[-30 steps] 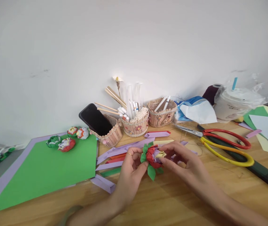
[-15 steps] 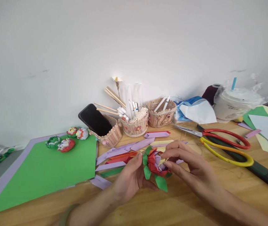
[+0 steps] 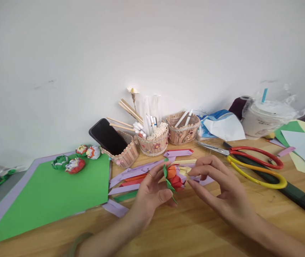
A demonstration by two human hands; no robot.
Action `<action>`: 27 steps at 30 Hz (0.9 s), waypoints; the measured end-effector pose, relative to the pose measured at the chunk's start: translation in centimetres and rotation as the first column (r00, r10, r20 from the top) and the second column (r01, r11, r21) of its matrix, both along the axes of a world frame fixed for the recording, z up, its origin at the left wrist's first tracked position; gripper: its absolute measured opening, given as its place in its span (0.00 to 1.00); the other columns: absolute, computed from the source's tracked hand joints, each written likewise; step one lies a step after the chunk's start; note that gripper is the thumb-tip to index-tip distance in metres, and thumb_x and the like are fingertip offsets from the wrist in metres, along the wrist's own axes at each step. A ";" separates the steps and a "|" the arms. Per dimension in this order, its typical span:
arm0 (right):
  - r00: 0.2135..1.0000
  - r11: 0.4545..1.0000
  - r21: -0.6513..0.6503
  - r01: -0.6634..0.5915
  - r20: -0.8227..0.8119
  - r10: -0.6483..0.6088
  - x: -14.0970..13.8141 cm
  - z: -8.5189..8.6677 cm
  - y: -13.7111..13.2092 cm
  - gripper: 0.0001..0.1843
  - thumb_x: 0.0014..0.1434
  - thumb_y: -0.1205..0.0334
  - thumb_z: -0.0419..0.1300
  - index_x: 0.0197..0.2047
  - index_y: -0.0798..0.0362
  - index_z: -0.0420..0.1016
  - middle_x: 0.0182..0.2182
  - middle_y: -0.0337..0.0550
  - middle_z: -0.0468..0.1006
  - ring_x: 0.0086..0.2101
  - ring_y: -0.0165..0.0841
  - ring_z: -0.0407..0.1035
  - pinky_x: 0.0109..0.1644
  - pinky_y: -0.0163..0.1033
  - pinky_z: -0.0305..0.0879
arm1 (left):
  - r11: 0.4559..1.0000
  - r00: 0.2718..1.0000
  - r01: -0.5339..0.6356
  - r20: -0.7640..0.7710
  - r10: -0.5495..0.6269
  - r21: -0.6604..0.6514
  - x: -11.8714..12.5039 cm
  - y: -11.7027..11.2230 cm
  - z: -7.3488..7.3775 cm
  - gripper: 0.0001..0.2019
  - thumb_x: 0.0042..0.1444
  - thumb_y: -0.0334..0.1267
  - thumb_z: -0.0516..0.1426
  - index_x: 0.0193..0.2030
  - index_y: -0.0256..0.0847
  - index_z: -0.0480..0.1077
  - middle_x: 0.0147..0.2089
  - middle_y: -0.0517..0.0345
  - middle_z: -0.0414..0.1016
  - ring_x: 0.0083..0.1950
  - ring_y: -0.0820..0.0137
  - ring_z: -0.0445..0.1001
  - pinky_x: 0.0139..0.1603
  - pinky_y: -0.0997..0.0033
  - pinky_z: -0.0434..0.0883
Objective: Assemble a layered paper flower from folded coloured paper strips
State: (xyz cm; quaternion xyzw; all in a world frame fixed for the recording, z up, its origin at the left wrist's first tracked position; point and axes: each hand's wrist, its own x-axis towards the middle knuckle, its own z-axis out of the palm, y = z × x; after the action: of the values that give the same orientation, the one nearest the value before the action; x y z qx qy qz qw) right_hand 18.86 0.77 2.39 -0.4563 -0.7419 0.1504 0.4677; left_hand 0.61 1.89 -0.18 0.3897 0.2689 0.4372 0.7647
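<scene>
A folded paper flower (image 3: 176, 177) with red and orange outer petals, a lilac and yellow middle and green leaves at its base is tilted to the right above the table. My left hand (image 3: 152, 194) grips it from the base side, thumb at the front, its other fingers partly hidden behind. At the yellow centre, the thumb and forefinger of my right hand (image 3: 219, 184) pinch the petal tips; its other fingers are curled above. Beneath and behind the flower lie lilac paper strips (image 3: 115, 207), red strips (image 3: 133, 181) and a green strip (image 3: 126, 196).
Green sheets (image 3: 69, 200) with several small paper flowers (image 3: 75, 165) lie at left. Behind stand stick baskets (image 3: 153, 144), one holding a phone (image 3: 108, 135). Scissors (image 3: 256, 159) lie on a black-handled tool (image 3: 302, 198) at right. Farther back is a lidded cup (image 3: 267, 117).
The flower has turned in my left hand, its centre now facing right. My left thumb has shifted lower, and my right fingers have drawn slightly right with the yellow centre.
</scene>
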 end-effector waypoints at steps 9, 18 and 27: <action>0.999 0.998 -0.048 -0.032 -0.007 0.032 -0.2 0.3 -0.3 0.06 0.54 0.66 0.57 0.35 0.47 0.73 0.33 0.42 0.70 0.34 0.33 0.67 0.34 0.36 0.66 | 0.983 0.980 -0.087 -0.163 0.113 0.159 0.1 -0.4 0.2 0.26 0.47 0.35 0.63 0.53 0.56 0.65 0.61 0.60 0.61 0.55 0.65 0.66 0.41 0.75 0.71; 0.994 0.967 -0.253 -0.041 -0.105 0.014 -0.2 0.2 -0.1 0.03 0.56 0.64 0.56 0.33 0.49 0.71 0.32 0.40 0.67 0.29 0.29 0.63 0.30 0.34 0.63 | 0.974 0.970 -0.075 -0.212 0.121 0.213 -0.1 -0.6 -0.1 0.26 0.47 0.35 0.63 0.54 0.59 0.65 0.63 0.59 0.56 0.57 0.61 0.64 0.41 0.73 0.72; 0.996 0.966 -0.253 -0.043 -0.089 0.021 -0.4 0.1 -0.1 0.03 0.56 0.64 0.56 0.32 0.50 0.71 0.31 0.40 0.67 0.28 0.29 0.63 0.29 0.35 0.63 | 0.965 0.949 -0.092 -0.273 0.159 0.244 -0.2 -0.9 -0.3 0.26 0.49 0.35 0.62 0.54 0.61 0.64 0.63 0.60 0.53 0.58 0.60 0.62 0.40 0.73 0.73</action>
State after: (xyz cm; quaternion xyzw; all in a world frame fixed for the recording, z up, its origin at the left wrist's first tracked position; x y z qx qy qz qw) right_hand 18.50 0.64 2.53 -0.4939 -0.7027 0.2715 0.4343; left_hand 0.41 0.99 -0.44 0.5167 0.3504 0.4514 0.6376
